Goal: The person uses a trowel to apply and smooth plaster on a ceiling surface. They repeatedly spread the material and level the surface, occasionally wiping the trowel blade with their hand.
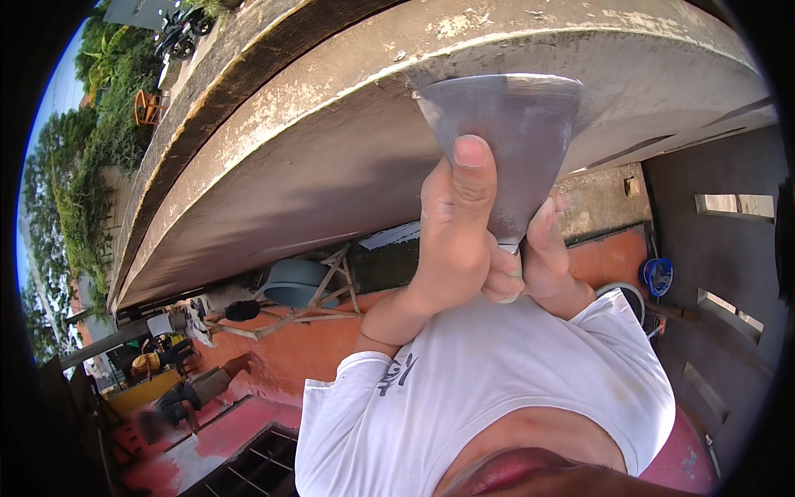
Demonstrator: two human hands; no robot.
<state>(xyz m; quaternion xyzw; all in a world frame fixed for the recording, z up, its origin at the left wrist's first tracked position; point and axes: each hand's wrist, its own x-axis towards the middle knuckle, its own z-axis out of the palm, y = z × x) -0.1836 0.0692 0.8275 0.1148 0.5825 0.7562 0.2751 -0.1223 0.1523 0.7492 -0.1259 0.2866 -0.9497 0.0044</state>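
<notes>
A wide metal scraper [522, 124] is raised overhead, its broad blade edge against or very near the underside of a grey concrete overhang [290, 182]. My left hand [460, 228] grips it, with the thumb pressed flat along the blade's lower left side and the fingers curled around behind. Beside it, my right hand [546, 253] closes round the neck and handle from the other side. The handle is mostly hidden by my fingers. Flaking, pale patches mark the overhang's outer rim [464, 29].
A grey-blue basin [294, 282] rests by a wooden pole frame [331, 311] at left. Another person [178, 406] is low at the far left. A dark slotted wall [720, 248] stands right, near a blue round item [658, 276]. A motorbike [178, 37] is at upper left.
</notes>
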